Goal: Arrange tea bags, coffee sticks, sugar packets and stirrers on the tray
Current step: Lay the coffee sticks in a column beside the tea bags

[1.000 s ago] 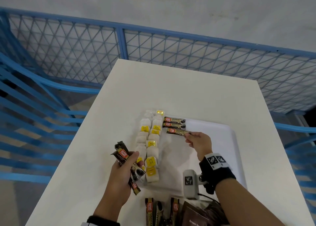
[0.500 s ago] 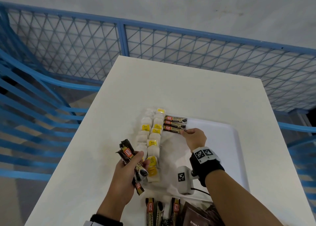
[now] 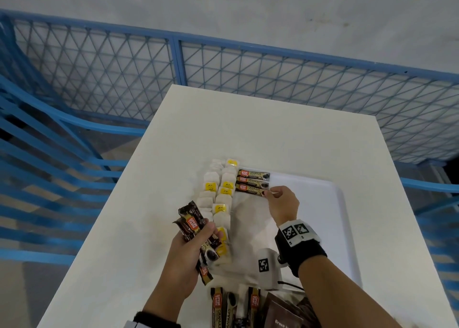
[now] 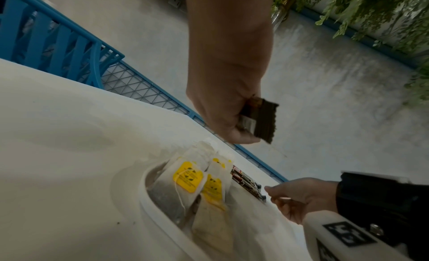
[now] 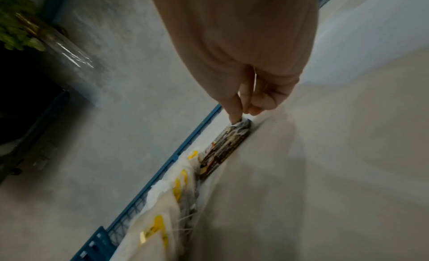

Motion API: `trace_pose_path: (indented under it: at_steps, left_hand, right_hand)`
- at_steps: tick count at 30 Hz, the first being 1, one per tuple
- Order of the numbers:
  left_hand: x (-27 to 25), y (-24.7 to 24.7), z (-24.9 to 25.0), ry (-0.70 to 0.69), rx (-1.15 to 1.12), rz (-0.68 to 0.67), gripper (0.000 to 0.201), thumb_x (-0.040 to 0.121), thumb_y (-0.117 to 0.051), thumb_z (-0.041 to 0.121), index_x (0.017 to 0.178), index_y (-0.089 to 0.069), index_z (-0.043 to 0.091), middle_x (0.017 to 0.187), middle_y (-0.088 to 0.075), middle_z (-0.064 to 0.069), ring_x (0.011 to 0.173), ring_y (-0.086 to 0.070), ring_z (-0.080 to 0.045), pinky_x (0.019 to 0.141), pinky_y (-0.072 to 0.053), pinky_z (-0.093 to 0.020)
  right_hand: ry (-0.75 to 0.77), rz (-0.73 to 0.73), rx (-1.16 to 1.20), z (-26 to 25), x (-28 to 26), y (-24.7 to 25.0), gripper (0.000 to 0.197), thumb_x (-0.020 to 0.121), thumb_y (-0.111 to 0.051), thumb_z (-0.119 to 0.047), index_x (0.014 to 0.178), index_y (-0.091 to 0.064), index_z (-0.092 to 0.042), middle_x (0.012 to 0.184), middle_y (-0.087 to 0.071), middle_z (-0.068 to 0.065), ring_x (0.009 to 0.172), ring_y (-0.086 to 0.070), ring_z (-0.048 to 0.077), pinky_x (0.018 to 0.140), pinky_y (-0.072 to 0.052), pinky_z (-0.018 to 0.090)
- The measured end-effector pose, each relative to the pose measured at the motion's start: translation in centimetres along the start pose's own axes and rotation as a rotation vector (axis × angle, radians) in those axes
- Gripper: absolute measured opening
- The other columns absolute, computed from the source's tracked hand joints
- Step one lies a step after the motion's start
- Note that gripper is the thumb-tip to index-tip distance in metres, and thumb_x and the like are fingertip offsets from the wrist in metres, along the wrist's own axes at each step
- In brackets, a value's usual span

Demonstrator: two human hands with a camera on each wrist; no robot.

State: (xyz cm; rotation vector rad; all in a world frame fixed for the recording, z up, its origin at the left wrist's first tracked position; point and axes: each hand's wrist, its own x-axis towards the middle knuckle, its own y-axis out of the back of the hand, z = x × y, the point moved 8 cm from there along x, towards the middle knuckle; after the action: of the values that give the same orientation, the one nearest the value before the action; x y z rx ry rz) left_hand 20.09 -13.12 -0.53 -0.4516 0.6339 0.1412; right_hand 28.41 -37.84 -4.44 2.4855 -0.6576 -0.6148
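A white tray (image 3: 323, 203) lies on the white table (image 3: 248, 129). Tea bags (image 3: 221, 196) with yellow tags run in two columns along the tray's left edge. Three coffee sticks (image 3: 252, 180) lie side by side at its far left corner. My right hand (image 3: 270, 193) pinches the right end of the nearest stick (image 3: 249, 188); the right wrist view shows thumb and forefinger on that end (image 5: 241, 122). My left hand (image 3: 211, 232) grips a bundle of coffee sticks (image 3: 191, 222) above the table, left of the tea bags (image 4: 188, 178).
More coffee sticks (image 3: 233, 307) and dark brown packets (image 3: 283, 315) lie at the table's near edge. A blue mesh fence (image 3: 173, 62) rings the table. The right part of the tray is bare white.
My right hand has slid the third coffee stick away from me until it lies against the other two. My left hand has kept its bundle in about the same place.
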Motion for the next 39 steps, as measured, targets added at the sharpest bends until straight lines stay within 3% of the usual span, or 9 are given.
trace_pose_path:
  at_steps: [4, 7, 12, 15, 19, 24, 32, 35, 39]
  left_hand:
    - [-0.3, -0.8, 0.6, -0.085, 0.130, -0.083, 0.012, 0.079, -0.064, 0.014, 0.076, -0.067, 0.003, 0.073, -0.070, -0.008, 0.072, -0.066, -0.018, 0.067, -0.053, -0.029]
    - [-0.5, -1.2, 0.4, -0.103, 0.202, -0.109, 0.016, 0.079, -0.066, 0.014, 0.080, -0.066, -0.002, 0.072, -0.070, -0.007, 0.069, -0.067, -0.015, 0.061, -0.053, -0.022]
    - [-0.9, -2.0, -0.2, -0.118, 0.392, -0.163, 0.016, 0.075, -0.073, 0.009, 0.087, -0.067, 0.001, 0.071, -0.070, -0.008, 0.071, -0.066, -0.020, 0.068, -0.051, -0.026]
    - [-1.4, -2.6, -0.2, -0.105, 0.421, -0.197, 0.019, 0.071, -0.075, 0.013, 0.087, -0.069, 0.005, 0.073, -0.072, -0.008, 0.072, -0.067, -0.019, 0.071, -0.052, -0.029]
    - [-1.3, -1.5, 0.1, -0.105, 0.301, -0.093, 0.014, 0.071, -0.072, 0.015, 0.081, -0.068, 0.006, 0.078, -0.070, -0.014, 0.076, -0.062, -0.030, 0.081, -0.051, -0.044]
    - [-1.9, -1.7, 0.6, -0.113, 0.243, -0.070, 0.009, 0.079, -0.068, 0.014, 0.081, -0.066, 0.005, 0.064, -0.066, -0.007, 0.063, -0.061, -0.018, 0.062, -0.052, -0.029]
    - [-3.1, -3.1, 1.3, -0.123, 0.162, -0.192, 0.029, 0.062, -0.068, 0.017, 0.088, -0.067, 0.005, 0.065, -0.068, -0.005, 0.059, -0.063, -0.013, 0.057, -0.050, -0.024]
    - [-3.4, -2.8, 1.3, -0.120, 0.191, -0.216, 0.030, 0.062, -0.068, 0.011, 0.092, -0.067, 0.006, 0.067, -0.070, -0.005, 0.056, -0.062, -0.011, 0.054, -0.050, -0.021]
    - [-3.5, -2.4, 1.0, -0.120, 0.259, -0.232, 0.024, 0.077, -0.064, -0.005, 0.095, -0.069, 0.010, 0.072, -0.072, -0.001, 0.055, -0.055, -0.010, 0.057, -0.048, -0.020]
  right_hand:
    - [0.144, -0.128, 0.035, -2.6, -3.1, -0.3, 0.012, 0.088, -0.060, -0.023, 0.091, -0.065, -0.011, 0.086, -0.064, -0.001, 0.080, -0.056, 0.012, 0.068, -0.038, 0.019]
    - [0.222, -0.366, 0.058, -4.8, -6.5, -1.2, 0.013, 0.090, -0.058, -0.032, 0.084, -0.063, -0.021, 0.077, -0.062, -0.008, 0.067, -0.055, 0.007, 0.066, -0.041, 0.017]
    - [0.312, -0.640, 0.135, -7.1, -11.6, -1.4, 0.006, 0.085, -0.064, -0.032, 0.091, -0.067, -0.031, 0.088, -0.067, -0.014, 0.069, -0.055, -0.007, 0.072, -0.045, 0.014]
    - [0.292, -0.626, 0.195, -7.0, -12.2, -0.7, 0.008, 0.083, -0.069, -0.025, 0.090, -0.071, -0.022, 0.086, -0.069, -0.007, 0.072, -0.058, -0.001, 0.072, -0.047, 0.018]
    - [0.327, -0.418, 0.353, -6.7, -11.8, 1.7, 0.009, 0.080, -0.072, -0.015, 0.088, -0.073, -0.016, 0.088, -0.070, 0.006, 0.072, -0.062, 0.009, 0.069, -0.050, 0.020]
    - [0.652, -0.174, 0.310, -7.6, -13.9, 3.8, 0.016, 0.074, -0.077, -0.014, 0.077, -0.065, -0.025, 0.079, -0.064, -0.007, 0.070, -0.062, 0.010, 0.062, -0.050, 0.019]
    - [0.935, -0.269, 0.121, -7.4, -17.4, 3.2, 0.016, 0.079, -0.066, -0.017, 0.094, -0.070, -0.021, 0.096, -0.065, -0.011, 0.087, -0.057, -0.002, 0.067, -0.041, 0.007]
    - [0.839, -0.361, 0.141, -6.7, -17.4, 3.1, 0.021, 0.079, -0.060, -0.019, 0.096, -0.072, -0.025, 0.102, -0.068, -0.016, 0.098, -0.059, 0.002, 0.071, -0.041, 0.008]
    - [0.564, -0.428, 0.365, -5.7, -16.1, 3.5, 0.017, 0.081, -0.059, -0.022, 0.090, -0.071, -0.028, 0.093, -0.072, -0.008, 0.087, -0.064, 0.012, 0.068, -0.048, 0.022]
